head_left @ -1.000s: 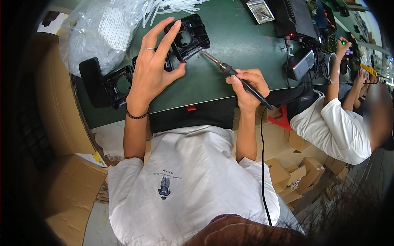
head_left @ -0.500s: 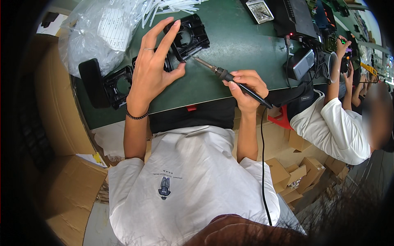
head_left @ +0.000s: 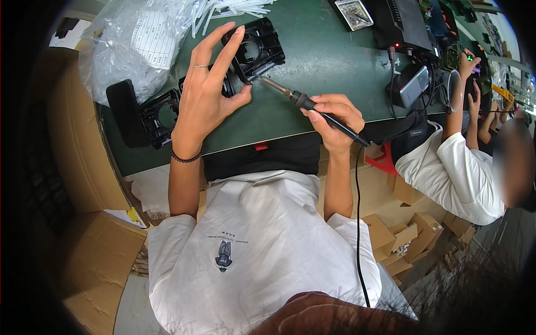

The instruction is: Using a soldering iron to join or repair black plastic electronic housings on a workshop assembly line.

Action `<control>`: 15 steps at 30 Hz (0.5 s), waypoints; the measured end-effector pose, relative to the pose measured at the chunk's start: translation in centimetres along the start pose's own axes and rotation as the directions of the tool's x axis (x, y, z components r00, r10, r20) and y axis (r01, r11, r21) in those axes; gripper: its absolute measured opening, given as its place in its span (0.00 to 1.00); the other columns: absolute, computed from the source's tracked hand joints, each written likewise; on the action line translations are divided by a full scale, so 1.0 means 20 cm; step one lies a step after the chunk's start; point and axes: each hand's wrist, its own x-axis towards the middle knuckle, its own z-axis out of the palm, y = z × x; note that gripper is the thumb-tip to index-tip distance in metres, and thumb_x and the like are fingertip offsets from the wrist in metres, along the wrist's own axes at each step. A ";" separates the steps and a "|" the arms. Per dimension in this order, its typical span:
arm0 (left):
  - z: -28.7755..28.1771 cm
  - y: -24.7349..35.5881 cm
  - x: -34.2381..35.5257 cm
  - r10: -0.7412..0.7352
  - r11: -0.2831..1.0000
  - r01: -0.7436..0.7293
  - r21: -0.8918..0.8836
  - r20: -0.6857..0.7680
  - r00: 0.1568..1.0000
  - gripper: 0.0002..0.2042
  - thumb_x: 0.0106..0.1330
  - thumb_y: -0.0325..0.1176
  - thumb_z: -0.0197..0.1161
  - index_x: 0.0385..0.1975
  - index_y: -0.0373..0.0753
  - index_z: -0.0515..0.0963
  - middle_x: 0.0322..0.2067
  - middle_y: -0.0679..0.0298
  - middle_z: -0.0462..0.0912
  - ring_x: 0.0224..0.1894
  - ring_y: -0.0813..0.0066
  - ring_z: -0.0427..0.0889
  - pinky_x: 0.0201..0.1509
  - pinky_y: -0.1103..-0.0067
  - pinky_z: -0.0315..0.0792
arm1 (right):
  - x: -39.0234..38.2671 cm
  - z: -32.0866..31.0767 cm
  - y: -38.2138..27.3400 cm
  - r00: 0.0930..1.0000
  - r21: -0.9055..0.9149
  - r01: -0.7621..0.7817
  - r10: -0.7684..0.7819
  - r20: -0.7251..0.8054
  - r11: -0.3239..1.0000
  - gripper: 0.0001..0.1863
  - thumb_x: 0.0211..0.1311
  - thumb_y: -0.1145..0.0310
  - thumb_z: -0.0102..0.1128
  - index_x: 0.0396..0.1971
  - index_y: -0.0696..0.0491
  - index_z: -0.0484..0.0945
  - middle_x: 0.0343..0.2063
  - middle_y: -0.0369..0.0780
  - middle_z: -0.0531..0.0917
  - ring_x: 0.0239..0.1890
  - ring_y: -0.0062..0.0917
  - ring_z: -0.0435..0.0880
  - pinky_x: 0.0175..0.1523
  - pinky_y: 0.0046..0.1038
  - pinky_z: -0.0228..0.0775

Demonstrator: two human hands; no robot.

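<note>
My left hand (head_left: pixel 209 92) grips the near-left edge of a black plastic frame (head_left: pixel 269 47) with a round opening, thumb at its lower corner and fingers along its side. In my right hand (head_left: pixel 336 120) is a soldering iron (head_left: pixel 303 101), held like a pen, its cable running down past my arm. The iron's metal tip meets the frame's near edge; whether it actually touches cannot be made out. Partly behind my left hand lies another black part. A similar black frame (head_left: pixel 162 116) rests further left, beside a dark flat rounded object (head_left: pixel 127 113).
A clear plastic bag (head_left: pixel 111 61) with a paper label and a heap of white plastic strips (head_left: pixel 231 8) occupy the far left. At the back right are a small metal tray (head_left: pixel 354 14), a black box (head_left: pixel 399 25) and a grey device (head_left: pixel 409 86). A co-worker (head_left: pixel 452 162) sits right.
Almost nothing differs. The soldering iron and my right hand have shifted very slightly left; my left hand keeps its hold on the frame.
</note>
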 end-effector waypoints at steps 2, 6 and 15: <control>0.00 0.00 0.01 -0.002 1.000 0.002 -0.004 0.002 1.000 0.45 0.44 0.23 0.75 0.71 0.44 0.71 0.69 0.57 0.69 0.68 0.52 0.72 0.71 0.63 0.69 | 0.00 0.00 0.01 1.000 0.005 -0.005 0.005 -0.001 1.000 0.10 0.50 0.84 0.76 0.33 0.62 0.85 0.36 0.50 0.88 0.35 0.30 0.91 0.40 0.27 0.86; 0.01 -0.03 -0.02 0.003 1.000 -0.003 0.006 -0.003 1.000 0.45 0.44 0.23 0.75 0.71 0.43 0.71 0.68 0.56 0.70 0.67 0.52 0.72 0.71 0.63 0.69 | -0.02 -0.01 0.03 0.998 0.049 0.041 -0.038 -0.057 0.998 0.10 0.54 0.83 0.74 0.36 0.62 0.82 0.38 0.51 0.86 0.34 0.32 0.91 0.40 0.30 0.88; -0.06 0.03 0.69 0.095 0.995 -0.101 -0.012 -0.242 0.966 0.44 0.58 0.38 0.76 0.71 0.26 0.60 0.68 0.36 0.63 0.72 0.43 0.63 0.76 0.66 0.61 | -0.03 0.04 0.06 0.822 0.172 0.038 0.067 -0.566 0.984 0.08 0.68 0.80 0.64 0.43 0.61 0.76 0.46 0.50 0.81 0.35 0.31 0.89 0.41 0.28 0.89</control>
